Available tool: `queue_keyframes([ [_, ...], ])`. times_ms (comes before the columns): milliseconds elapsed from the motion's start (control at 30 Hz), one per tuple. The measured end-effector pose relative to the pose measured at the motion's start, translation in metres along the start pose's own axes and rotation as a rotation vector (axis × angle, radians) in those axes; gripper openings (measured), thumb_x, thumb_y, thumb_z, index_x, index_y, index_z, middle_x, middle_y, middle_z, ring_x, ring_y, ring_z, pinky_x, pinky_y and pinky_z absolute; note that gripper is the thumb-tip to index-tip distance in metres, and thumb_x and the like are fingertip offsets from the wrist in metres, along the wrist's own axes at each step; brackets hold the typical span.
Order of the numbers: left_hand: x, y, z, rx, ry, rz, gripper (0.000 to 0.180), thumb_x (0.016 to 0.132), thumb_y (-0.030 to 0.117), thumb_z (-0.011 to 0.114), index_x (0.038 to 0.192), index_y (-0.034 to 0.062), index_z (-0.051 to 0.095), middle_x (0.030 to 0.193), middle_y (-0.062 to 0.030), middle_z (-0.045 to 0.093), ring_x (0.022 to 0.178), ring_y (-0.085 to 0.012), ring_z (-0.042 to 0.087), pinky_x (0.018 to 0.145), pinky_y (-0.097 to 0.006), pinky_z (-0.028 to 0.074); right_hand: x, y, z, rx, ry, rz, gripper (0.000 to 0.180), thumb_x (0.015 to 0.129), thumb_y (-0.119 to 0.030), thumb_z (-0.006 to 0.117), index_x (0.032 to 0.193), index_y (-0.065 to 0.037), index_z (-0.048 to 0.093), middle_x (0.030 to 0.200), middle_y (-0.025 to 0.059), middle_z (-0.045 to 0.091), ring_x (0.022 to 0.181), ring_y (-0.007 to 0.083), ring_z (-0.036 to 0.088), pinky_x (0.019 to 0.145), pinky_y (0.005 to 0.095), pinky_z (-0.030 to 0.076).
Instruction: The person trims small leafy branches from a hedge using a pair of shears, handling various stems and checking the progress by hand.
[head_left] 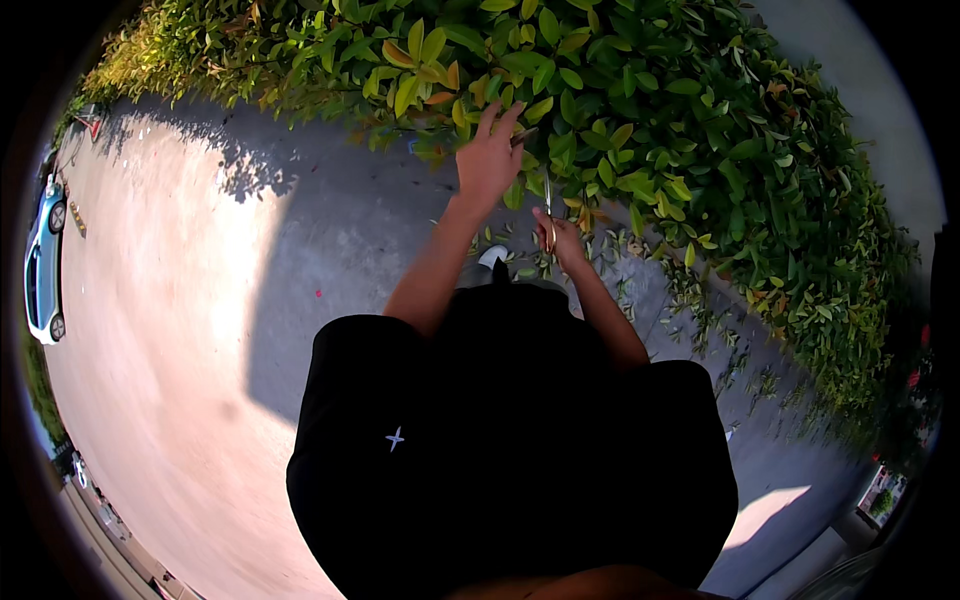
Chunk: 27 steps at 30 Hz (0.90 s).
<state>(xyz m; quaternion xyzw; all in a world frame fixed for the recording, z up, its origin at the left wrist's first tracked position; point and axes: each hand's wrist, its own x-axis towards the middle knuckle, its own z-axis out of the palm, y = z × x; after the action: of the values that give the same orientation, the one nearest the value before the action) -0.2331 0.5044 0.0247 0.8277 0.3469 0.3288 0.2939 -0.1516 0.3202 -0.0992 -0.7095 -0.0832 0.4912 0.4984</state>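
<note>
Left hand [486,163]: at the lower edge of the hedge [640,110]; cannot tell its grasp.
Right hand [566,244]: gripping scissors [548,192].
Risk: a slip could cut the nearby left hand.

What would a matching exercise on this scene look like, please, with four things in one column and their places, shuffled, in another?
Things:
1. Scissors
2. Left hand
3. Car
4. Loose leaves

Places:
A. Scattered on the shaded ground
B. Near the left rim of the view
C. Held in the right hand
D. Raised to the foliage of the hedge

Right pairs: 1-C, 2-D, 3-B, 4-A.
</note>
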Motion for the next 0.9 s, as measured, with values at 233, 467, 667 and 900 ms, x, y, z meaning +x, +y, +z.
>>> queue_keyframes([
  [233,-0.018,-0.072,0.070,0.439,-0.679,-0.094,0.020,0.082,0.015,0.060,0.097,0.0058,0.069,0.100,-0.0206,0.068,0.090,-0.0387,0.067,0.076,-0.049,0.054,-0.006,0.035,-0.024,-0.379,0.063,-0.001,0.047,0.082,-0.048,0.071,0.072,-0.003,0.063,0.060,0.0050,0.059,0.054,0.0162,0.057,0.053,0.0323,0.044],
  [467,-0.063,-0.078,0.054,0.299,-0.591,-0.243,0.024,0.083,0.020,0.059,0.099,0.0057,0.069,0.102,-0.0209,0.067,0.095,-0.0383,0.066,0.079,-0.050,0.054,-0.018,0.024,-0.028,-0.817,0.246,-0.184,0.037,0.078,-0.038,0.070,0.086,-0.002,0.069,0.078,0.0207,0.067,0.082,0.0381,0.066,0.073,0.0462,0.050],
  [667,-0.087,-0.073,0.022,0.364,-0.795,-0.200,0.029,0.082,0.014,0.056,0.109,0.0086,0.067,0.103,-0.0211,0.067,0.094,-0.0394,0.066,0.077,-0.051,0.053,-0.027,-0.012,-0.013,-0.612,0.184,-0.188,0.039,0.080,-0.039,0.073,0.093,-0.003,0.070,0.068,0.0095,0.066,0.061,0.0185,0.063,0.062,0.0335,0.048],
  [900,-0.046,-0.012,-0.007,0.106,-0.205,-0.055,0.030,0.084,0.018,0.061,0.112,0.0091,0.062,0.103,-0.0155,0.066,0.090,-0.0357,0.066,0.074,-0.045,0.053,-0.031,-0.027,-0.001,-0.360,0.115,-0.229,0.047,0.079,-0.041,0.077,0.094,0.002,0.067,0.073,0.0041,0.064,0.065,0.0097,0.055,0.061,0.0295,0.045],
])
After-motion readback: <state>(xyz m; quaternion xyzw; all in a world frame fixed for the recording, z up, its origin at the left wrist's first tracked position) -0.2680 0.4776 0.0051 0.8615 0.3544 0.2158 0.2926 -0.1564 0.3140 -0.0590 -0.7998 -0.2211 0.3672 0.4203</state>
